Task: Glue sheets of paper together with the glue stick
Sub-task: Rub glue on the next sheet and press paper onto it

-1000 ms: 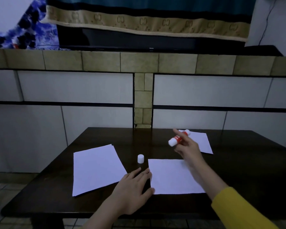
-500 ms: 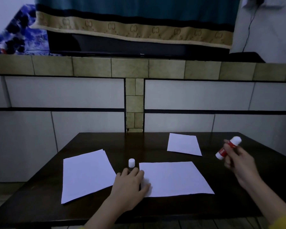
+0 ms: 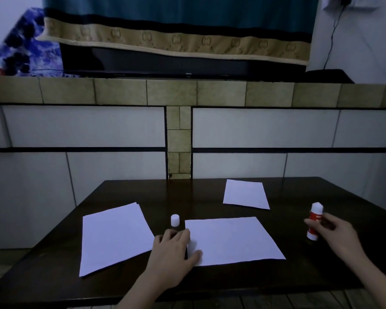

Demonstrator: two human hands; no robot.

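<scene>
At about 6 o'clock on the dark brown wooden table [image 3: 221, 284], the left hand [image 3: 173, 256] lay flat with its fingers loosely spread, its thumb and fingertips pressing the left edge of the white rectangular sheet of paper in the middle [image 3: 233, 240]. Over at 4 o'clock, the right hand [image 3: 337, 235] gripped the red-and-white glue stick [image 3: 314, 220], fingers curled round its red-labelled barrel; the stick stood upright, uncapped, its lower end at or just above the tabletop, well apart from the middle sheet. At 8 o'clock lay a small stack of white paper sheets [image 3: 114, 237], slightly fanned at its far corner. Just beyond the left hand's fingertips, near the middle sheet's far-left corner, stood the small white cylindrical cap [image 3: 175, 220], upright on the table. Farther off, at 1 o'clock, a smaller white sheet of paper [image 3: 246, 194] lay flat. Behind the table rose a white-tiled wall with a tan tiled ledge [image 3: 172, 91].
</scene>
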